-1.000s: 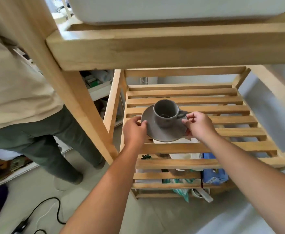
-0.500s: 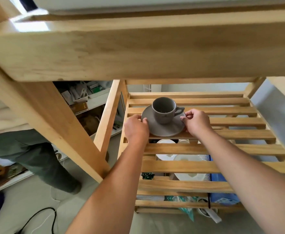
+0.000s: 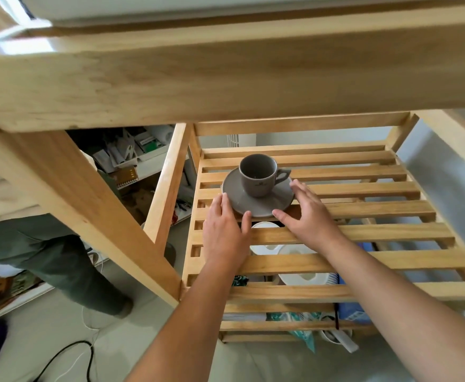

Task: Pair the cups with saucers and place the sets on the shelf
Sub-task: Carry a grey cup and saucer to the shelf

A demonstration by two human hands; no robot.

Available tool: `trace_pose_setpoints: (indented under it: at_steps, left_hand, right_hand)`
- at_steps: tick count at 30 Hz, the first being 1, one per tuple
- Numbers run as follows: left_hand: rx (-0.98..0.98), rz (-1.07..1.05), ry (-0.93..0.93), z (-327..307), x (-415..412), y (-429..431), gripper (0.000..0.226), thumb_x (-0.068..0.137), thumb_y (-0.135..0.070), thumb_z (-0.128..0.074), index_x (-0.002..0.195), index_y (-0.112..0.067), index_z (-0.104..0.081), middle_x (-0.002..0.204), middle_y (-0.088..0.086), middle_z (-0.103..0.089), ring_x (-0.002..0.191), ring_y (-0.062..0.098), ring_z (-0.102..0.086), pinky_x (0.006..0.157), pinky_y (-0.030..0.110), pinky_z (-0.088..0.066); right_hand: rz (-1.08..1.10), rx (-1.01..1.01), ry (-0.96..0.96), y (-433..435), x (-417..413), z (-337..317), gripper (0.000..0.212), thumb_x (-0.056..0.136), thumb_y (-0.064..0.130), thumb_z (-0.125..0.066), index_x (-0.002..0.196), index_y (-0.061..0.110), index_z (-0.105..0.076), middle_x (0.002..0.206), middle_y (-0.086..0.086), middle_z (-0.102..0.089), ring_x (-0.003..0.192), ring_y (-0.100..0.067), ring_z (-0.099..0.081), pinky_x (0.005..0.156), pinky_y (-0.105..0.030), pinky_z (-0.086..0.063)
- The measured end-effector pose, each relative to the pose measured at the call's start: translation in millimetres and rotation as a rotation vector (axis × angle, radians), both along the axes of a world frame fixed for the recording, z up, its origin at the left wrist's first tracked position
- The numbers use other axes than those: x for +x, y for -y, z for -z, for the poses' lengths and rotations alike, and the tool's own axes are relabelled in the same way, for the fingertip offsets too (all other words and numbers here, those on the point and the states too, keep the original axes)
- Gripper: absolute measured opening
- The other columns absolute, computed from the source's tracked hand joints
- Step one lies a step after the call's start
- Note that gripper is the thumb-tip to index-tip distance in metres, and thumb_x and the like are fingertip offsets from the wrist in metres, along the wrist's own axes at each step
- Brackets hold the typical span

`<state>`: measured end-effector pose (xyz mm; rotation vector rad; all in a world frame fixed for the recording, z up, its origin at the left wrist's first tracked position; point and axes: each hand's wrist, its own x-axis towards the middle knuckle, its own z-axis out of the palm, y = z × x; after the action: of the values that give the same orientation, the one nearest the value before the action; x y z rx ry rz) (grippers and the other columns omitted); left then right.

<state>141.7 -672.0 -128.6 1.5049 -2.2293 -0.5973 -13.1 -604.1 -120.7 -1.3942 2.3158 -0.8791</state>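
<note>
A: Where's the cup (image 3: 258,174) rn?

B: Centre of frame, a bit up; grey, upright, sitting on the saucer (image 3: 257,198), handle pointing right; saucer lies flat on the slatted shelf (image 3: 363,188), toward its left-back part.

A: Hands?

B: Left hand (image 3: 225,232) at the saucer's lower-left edge, palm down over the slats; fingers (image 3: 223,205) straight & loosely together, tips against or just beside the rim, can't tell which; not pinching anything. Right hand (image 3: 308,216) at the lower-right edge; fingers spread, thumb reaching left along the saucer's near rim, other tips by the rim below the handle; touching or not, can't tell; nothing gripped.

A: Anything else in shot?

B: Big wood beam (image 3: 225,78) across the top half; slanted post (image 3: 88,210) lower left; below the slats some white dishes (image 3: 303,277) & a blue pack (image 3: 349,310), lower centre-right. Another person's legs in dark green trousers (image 3: 46,255) at left; black cable (image 3: 68,354) on the floor, bottom left; cluttered white shelves (image 3: 132,155) left of centre, behind the post.
</note>
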Motion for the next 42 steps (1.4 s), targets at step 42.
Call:
trace_pose_setpoints:
  at_steps: [42]
  left_hand:
    - [0.126, 0.467, -0.032, -105, 9, -124, 0.053, 0.096, -0.029, -0.046, 0.146, -0.024, -0.029, 0.152, -0.003, -0.033, 0.14, 0.017, -0.031, 0.115, 0.037, -0.033]
  right_hand:
    - [0.313, -0.074, 0.072, -191, 48, -115, 0.047, 0.092, 0.028, -0.052, 0.137, 0.024, -0.042, 0.144, 0.009, -0.041, 0.135, -0.007, -0.035, 0.105, -0.017, -0.024]
